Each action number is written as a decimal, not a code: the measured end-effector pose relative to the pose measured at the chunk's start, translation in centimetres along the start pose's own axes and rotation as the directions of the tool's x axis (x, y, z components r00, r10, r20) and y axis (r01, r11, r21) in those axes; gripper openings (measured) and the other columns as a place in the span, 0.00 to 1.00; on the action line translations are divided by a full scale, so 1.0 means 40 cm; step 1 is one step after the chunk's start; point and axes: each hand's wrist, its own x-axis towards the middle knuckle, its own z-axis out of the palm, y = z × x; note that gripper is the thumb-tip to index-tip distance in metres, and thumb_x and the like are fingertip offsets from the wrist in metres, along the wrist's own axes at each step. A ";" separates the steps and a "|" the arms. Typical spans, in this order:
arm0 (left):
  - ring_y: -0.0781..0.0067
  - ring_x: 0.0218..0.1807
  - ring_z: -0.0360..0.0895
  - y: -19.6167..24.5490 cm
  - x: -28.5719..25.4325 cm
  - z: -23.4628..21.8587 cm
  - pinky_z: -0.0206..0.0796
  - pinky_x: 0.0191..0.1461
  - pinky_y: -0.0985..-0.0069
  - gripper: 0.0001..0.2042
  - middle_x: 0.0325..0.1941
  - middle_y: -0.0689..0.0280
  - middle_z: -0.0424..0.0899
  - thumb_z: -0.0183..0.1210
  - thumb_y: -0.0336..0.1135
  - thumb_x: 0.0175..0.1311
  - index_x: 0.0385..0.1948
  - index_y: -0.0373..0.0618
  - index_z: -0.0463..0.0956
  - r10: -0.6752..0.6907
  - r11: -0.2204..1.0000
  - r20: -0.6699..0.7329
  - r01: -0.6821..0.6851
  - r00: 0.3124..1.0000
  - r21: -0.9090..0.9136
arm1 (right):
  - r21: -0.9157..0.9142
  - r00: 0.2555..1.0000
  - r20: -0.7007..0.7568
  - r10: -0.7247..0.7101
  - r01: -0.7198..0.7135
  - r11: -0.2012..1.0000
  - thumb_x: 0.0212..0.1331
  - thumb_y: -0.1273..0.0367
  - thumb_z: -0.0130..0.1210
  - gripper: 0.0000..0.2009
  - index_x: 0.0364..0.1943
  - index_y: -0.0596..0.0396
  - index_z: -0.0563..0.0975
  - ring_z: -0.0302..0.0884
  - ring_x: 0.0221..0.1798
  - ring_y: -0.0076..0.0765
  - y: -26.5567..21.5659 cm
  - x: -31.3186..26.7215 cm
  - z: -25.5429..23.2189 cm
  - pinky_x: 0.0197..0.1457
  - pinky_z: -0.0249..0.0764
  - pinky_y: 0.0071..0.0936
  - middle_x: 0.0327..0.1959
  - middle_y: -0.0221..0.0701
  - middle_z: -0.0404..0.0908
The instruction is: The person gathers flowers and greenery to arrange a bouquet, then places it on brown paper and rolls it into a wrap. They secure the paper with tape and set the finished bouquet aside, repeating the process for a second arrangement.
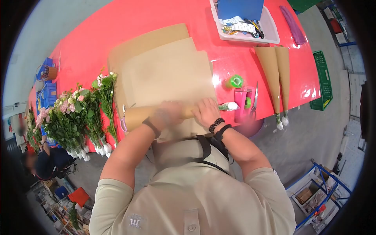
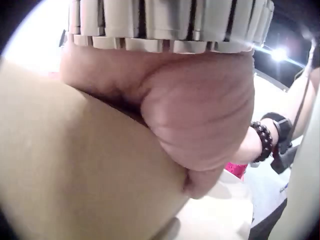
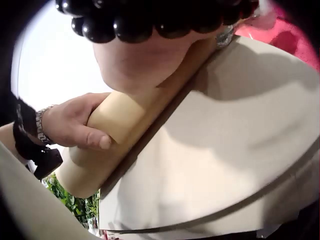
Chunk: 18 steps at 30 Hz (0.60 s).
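A brown kraft paper cone (image 1: 135, 117) lies sideways near the table's front edge, its wide end to the left. White-wrapped stem ends (image 1: 229, 106) stick out of its narrow right end. My left hand (image 1: 171, 111) grips the cone around its middle, thumb laid along the paper in the right wrist view. Over the narrower part, my right hand (image 1: 206, 112) holds the roll, its fingertips mostly hidden in the wrist views. Flat kraft sheets (image 1: 164, 66) are stacked beneath and behind the cone. Purple-handled scissors (image 1: 123, 124) lie by the wide end.
Rose bunches (image 1: 68, 111) and greenery lie on the left. To the right are green tape (image 1: 235, 81), a pink tape dispenser (image 1: 240, 103), scissors (image 1: 255, 98) and two finished paper cones (image 1: 270, 74). A white bin (image 1: 250, 39) stands behind. Another person (image 1: 51, 162) is at far left.
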 end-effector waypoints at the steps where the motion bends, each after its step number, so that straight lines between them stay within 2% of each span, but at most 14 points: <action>1: 0.51 0.61 0.78 -0.004 0.001 -0.006 0.72 0.64 0.56 0.37 0.54 0.53 0.80 0.72 0.57 0.50 0.55 0.39 0.72 -0.007 1.000 0.029 0.008 1.000 -0.025 | -0.030 1.000 0.002 0.015 -0.015 0.999 0.60 0.56 0.66 0.19 0.47 0.55 0.81 0.72 0.55 0.50 0.004 -0.002 0.015 0.60 0.68 0.47 0.46 0.39 0.76; 2: 0.51 0.62 0.78 -0.006 0.000 -0.010 0.71 0.64 0.56 0.39 0.56 0.53 0.80 0.73 0.59 0.49 0.56 0.39 0.72 -0.013 0.999 0.059 0.016 0.998 -0.049 | -0.059 1.000 0.002 0.030 -0.030 0.998 0.61 0.58 0.64 0.17 0.48 0.55 0.81 0.72 0.56 0.50 0.009 -0.003 0.031 0.61 0.68 0.47 0.48 0.40 0.76; 3: 0.51 0.63 0.77 -0.005 -0.002 -0.008 0.71 0.65 0.56 0.40 0.57 0.53 0.78 0.73 0.60 0.48 0.57 0.39 0.72 -0.041 0.999 -0.034 0.040 0.999 -0.034 | -0.090 0.999 -0.002 0.049 -0.048 0.995 0.63 0.61 0.63 0.16 0.50 0.55 0.80 0.72 0.56 0.51 0.005 0.005 0.036 0.61 0.68 0.47 0.49 0.40 0.76; 5: 0.51 0.65 0.75 0.010 0.000 0.000 0.70 0.67 0.56 0.44 0.60 0.53 0.76 0.75 0.63 0.46 0.60 0.39 0.72 -0.075 0.997 -0.212 0.075 0.975 -0.005 | -0.075 0.984 -0.146 0.098 -0.110 0.991 0.62 0.61 0.63 0.18 0.52 0.55 0.80 0.72 0.58 0.51 0.003 0.028 0.050 0.62 0.68 0.47 0.51 0.40 0.76; 6: 0.51 0.66 0.74 0.020 0.002 -0.013 0.70 0.68 0.57 0.45 0.61 0.53 0.75 0.75 0.63 0.45 0.61 0.39 0.71 -0.104 0.994 -0.180 0.099 0.978 -0.039 | -0.067 0.969 -0.212 0.127 -0.144 0.987 0.62 0.61 0.64 0.18 0.53 0.54 0.79 0.72 0.58 0.51 -0.001 0.036 0.055 0.63 0.67 0.47 0.52 0.41 0.76; 8: 0.51 0.67 0.73 0.041 0.007 -0.056 0.68 0.69 0.57 0.46 0.63 0.53 0.74 0.76 0.62 0.45 0.63 0.40 0.71 -0.163 0.983 -0.121 0.151 0.979 -0.107 | -0.056 0.933 -0.238 0.270 -0.291 0.955 0.60 0.61 0.65 0.20 0.53 0.54 0.79 0.72 0.59 0.51 -0.008 0.057 0.062 0.64 0.67 0.47 0.53 0.40 0.76; 9: 0.51 0.67 0.73 0.041 0.013 -0.051 0.68 0.70 0.57 0.46 0.62 0.53 0.74 0.77 0.61 0.44 0.63 0.40 0.71 -0.166 0.981 -0.135 0.150 0.977 -0.122 | -0.052 0.908 -0.252 0.334 -0.357 0.933 0.59 0.61 0.66 0.21 0.53 0.54 0.79 0.72 0.60 0.51 -0.008 0.071 0.062 0.65 0.67 0.48 0.53 0.40 0.76; 10: 0.50 0.67 0.73 0.034 0.018 -0.040 0.67 0.70 0.58 0.46 0.62 0.53 0.74 0.77 0.61 0.44 0.63 0.40 0.70 -0.171 0.979 -0.151 0.151 0.974 -0.137 | -0.009 0.890 -0.209 0.406 -0.417 0.909 0.56 0.60 0.69 0.21 0.51 0.54 0.80 0.71 0.62 0.51 -0.008 0.080 0.060 0.66 0.67 0.47 0.55 0.41 0.77; 13: 0.50 0.67 0.73 0.029 0.019 -0.025 0.66 0.70 0.58 0.46 0.61 0.53 0.75 0.78 0.59 0.44 0.63 0.41 0.70 -0.185 0.971 -0.175 0.152 0.967 -0.185 | 0.089 0.862 -0.084 0.501 -0.494 0.865 0.54 0.60 0.71 0.20 0.46 0.54 0.81 0.73 0.60 0.51 0.003 0.090 0.044 0.65 0.69 0.46 0.52 0.41 0.78; 14: 0.51 0.67 0.73 0.029 0.023 -0.025 0.66 0.70 0.58 0.46 0.61 0.53 0.75 0.78 0.59 0.44 0.63 0.41 0.70 -0.185 0.969 -0.181 0.148 0.966 -0.197 | 0.176 0.840 -0.002 0.543 -0.534 0.827 0.54 0.60 0.71 0.17 0.44 0.52 0.81 0.75 0.56 0.49 0.016 0.092 0.040 0.63 0.72 0.45 0.47 0.38 0.81; 17: 0.51 0.67 0.72 0.064 -0.005 -0.093 0.67 0.68 0.56 0.45 0.61 0.53 0.75 0.78 0.57 0.45 0.64 0.42 0.69 -0.250 0.910 -0.002 0.235 0.968 -0.342 | 0.445 0.844 0.342 0.413 -0.532 0.720 0.54 0.63 0.70 0.13 0.43 0.48 0.83 0.77 0.53 0.45 0.037 0.063 -0.017 0.59 0.74 0.42 0.43 0.32 0.81; 18: 0.50 0.66 0.73 0.067 -0.002 -0.077 0.67 0.67 0.56 0.45 0.60 0.53 0.75 0.78 0.56 0.45 0.63 0.42 0.68 -0.203 0.946 -0.091 0.171 0.975 -0.276 | 0.325 0.929 0.243 0.280 -0.349 0.879 0.54 0.64 0.69 0.12 0.42 0.47 0.83 0.77 0.52 0.44 0.045 0.046 -0.023 0.58 0.74 0.42 0.42 0.31 0.81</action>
